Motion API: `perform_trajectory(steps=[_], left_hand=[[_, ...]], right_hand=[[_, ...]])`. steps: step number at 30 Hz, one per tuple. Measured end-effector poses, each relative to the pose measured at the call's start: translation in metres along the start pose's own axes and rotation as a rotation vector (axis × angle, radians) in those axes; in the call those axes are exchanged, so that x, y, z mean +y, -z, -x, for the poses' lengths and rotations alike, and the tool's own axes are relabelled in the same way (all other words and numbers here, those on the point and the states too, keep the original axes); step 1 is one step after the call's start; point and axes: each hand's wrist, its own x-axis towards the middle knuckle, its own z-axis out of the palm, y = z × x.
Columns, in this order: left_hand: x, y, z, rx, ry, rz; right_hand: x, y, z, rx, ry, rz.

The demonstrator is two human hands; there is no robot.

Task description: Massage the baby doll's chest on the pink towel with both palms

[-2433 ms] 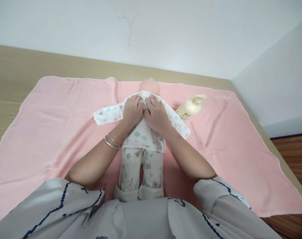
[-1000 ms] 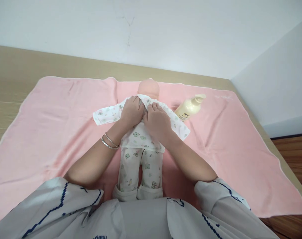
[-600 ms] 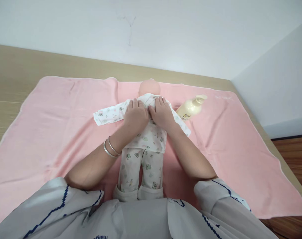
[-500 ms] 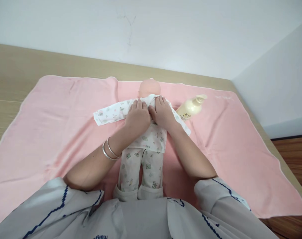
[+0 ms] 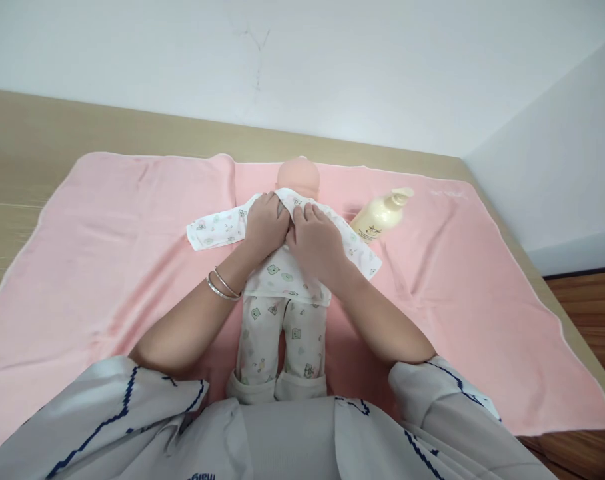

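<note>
A baby doll with a bald head (image 5: 298, 177) lies stretched out, feet towards me; no facial features can be made out. It wears a white printed baby shirt (image 5: 282, 270) and matching trousers (image 5: 262, 337). My left hand (image 5: 265, 223) is at the upper chest, its bent fingers closed at the edge of the shirt's neckline flap; the fingertips are partly hidden. Beside it, my right hand (image 5: 318, 240) rests on the shirt with fingers spread, its thumb close to the left hand. Both shirt sleeves stretch out to the sides.
A pink blanket (image 5: 132, 233) with some creases lies under the doll, over a wooden surface (image 5: 27, 140). A cream pump bottle (image 5: 382, 215) lies tilted by the right sleeve. A white wall (image 5: 302, 73) rises behind.
Both hands have shifted left across the shirt; the right one also came slightly nearer to me. The neckline flap now lies further left, between the hands.
</note>
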Motion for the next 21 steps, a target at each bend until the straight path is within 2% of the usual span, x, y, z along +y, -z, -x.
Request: perform_trajectory(steps=[3,6,14,21], left_hand=[[-0.001,-0.003,0.002,0.024,0.015,-0.023],[-0.001,-0.005,0.004,0.034,0.024,-0.032],[0.0,-0.006,0.007,-0.01,0.05,-0.025],[0.0,0.008,0.008,-0.148,-0.021,-0.087]], right_hand=[[0.015,-0.004,-0.018,-0.013,-0.104,-0.11],[0.025,-0.011,-0.03,0.01,-0.195,-0.13],[0.029,-0.022,-0.029,0.08,-0.149,-0.15],[0.03,-0.022,-0.031,0.065,-0.146,-0.132]])
